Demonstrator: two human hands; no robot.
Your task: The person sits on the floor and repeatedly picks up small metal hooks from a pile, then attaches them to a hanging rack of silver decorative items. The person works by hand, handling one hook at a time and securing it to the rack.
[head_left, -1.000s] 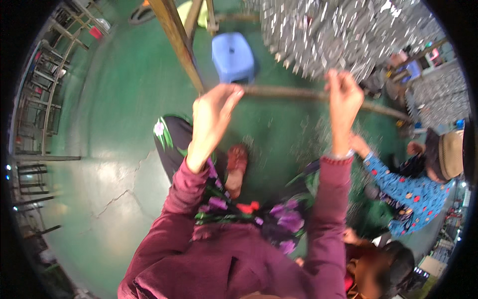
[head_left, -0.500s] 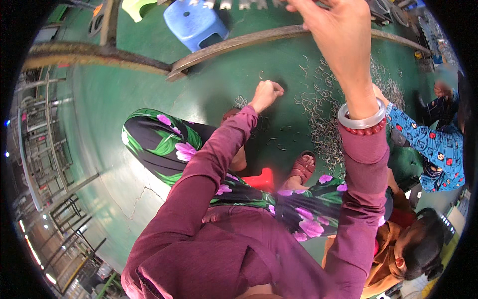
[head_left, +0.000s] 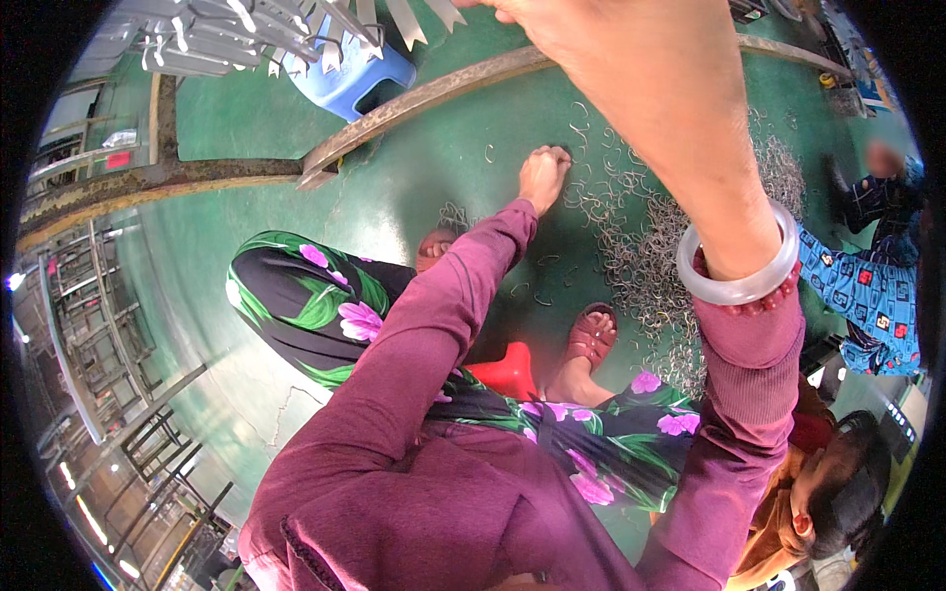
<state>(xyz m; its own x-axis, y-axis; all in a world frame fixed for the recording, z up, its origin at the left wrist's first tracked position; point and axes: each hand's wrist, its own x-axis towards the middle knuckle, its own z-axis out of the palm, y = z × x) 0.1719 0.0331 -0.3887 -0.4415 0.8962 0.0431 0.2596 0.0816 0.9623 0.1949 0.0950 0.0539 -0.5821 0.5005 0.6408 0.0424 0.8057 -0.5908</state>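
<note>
Left hand (head_left: 545,177), 1 o'clock: fingers curled together. Right hand (head_left: 631,54), higher, 1 o'clock: fingertips cropped, cannot tell grip. Grey metal strips (head_left: 222,51), 11 o'clock; curved metal pieces (head_left: 645,241) on floor (head_left: 434,133), 2 o'clock.

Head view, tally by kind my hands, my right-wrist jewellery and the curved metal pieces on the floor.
Hands: 2 (left hand, right hand)
Whitish bangle: 1
Red bead bracelet: 1
Curved metal pieces: too many overlapping to count
Total, leaving out the metal pieces: 4
</note>
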